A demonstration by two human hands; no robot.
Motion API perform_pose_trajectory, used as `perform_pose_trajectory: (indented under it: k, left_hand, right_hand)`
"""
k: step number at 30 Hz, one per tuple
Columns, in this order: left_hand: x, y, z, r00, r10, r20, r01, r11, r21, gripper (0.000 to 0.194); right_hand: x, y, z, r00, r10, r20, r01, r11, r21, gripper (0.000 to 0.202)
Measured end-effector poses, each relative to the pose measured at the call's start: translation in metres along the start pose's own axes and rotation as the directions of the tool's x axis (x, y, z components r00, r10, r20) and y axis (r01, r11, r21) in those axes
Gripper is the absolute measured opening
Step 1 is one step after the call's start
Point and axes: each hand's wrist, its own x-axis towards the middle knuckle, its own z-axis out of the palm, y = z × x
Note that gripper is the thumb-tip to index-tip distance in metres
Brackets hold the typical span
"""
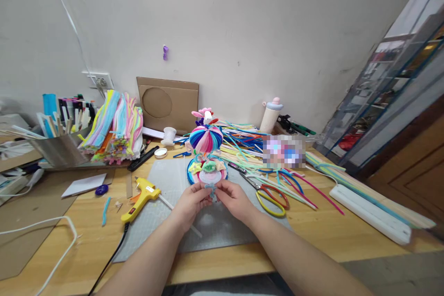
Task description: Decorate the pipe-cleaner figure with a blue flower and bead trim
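Note:
My left hand (191, 204) and my right hand (236, 201) meet over the grey cutting mat (236, 233). Between their pinched fingertips is a small light-blue fuzzy piece (211, 188), its shape partly covered by the fingers. Just beyond it stands a pipe-cleaner ornament (206, 139) with a pink, white and blue striped dome and a round base bearing yellow and green fuzzy pieces. Whether the light-blue piece touches the base, I cannot tell. A yellow glue gun (140, 201) lies left of my hands, and scissors (270, 200) with red and yellow handles lie to the right.
Loose pipe cleaners (239, 141) spread behind the ornament. Bundled pastel pipe cleaners (114, 125) and a metal pen holder (65, 148) stand at left. A white bottle (271, 116), a cardboard panel (185, 106) and a white power strip (371, 215) are also around.

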Motion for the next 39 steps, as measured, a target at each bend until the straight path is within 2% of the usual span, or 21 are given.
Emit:
perform_pose_trajectory:
  k: [7,14,21,29,33,39]
  left_hand:
    - [-0.0015,0.0031,0.0040,0.998,-0.054,0.015,0.053,0.997,0.058,0.024]
    - [-0.0024,0.0022,0.0014,0.996,-0.084,0.032,0.082,0.995,0.055,0.020]
    - [-0.0047,0.0032,0.0019,0.990,-0.132,0.049,0.131,0.991,0.019,0.022]
    - [-0.0028,0.0009,0.0010,0.991,-0.133,0.028,0.133,0.991,0.016,0.024]
    - [-0.0016,-0.0010,0.0021,0.997,-0.079,0.000,0.078,0.989,0.124,0.028]
    - [0.0013,-0.0024,0.0047,0.992,0.123,-0.001,-0.119,0.962,0.244,0.036]
  right_hand:
    - [0.0007,0.0028,-0.0015,0.997,0.079,0.008,-0.080,0.994,0.080,0.017]
    - [0.0031,0.0023,-0.0023,0.990,0.119,0.076,-0.129,0.980,0.152,0.015]
    - [0.0032,0.0046,-0.0035,0.997,0.046,0.067,-0.053,0.992,0.114,0.014]
    - [0.0017,0.0025,-0.0046,0.999,-0.005,0.051,0.002,0.998,0.058,0.011]
    - [0.0012,0.0038,-0.0046,0.999,-0.013,0.049,0.012,1.000,0.012,0.011]
    - [0.0023,0.0091,-0.0028,1.000,-0.006,0.023,0.007,1.000,-0.010,0.010]
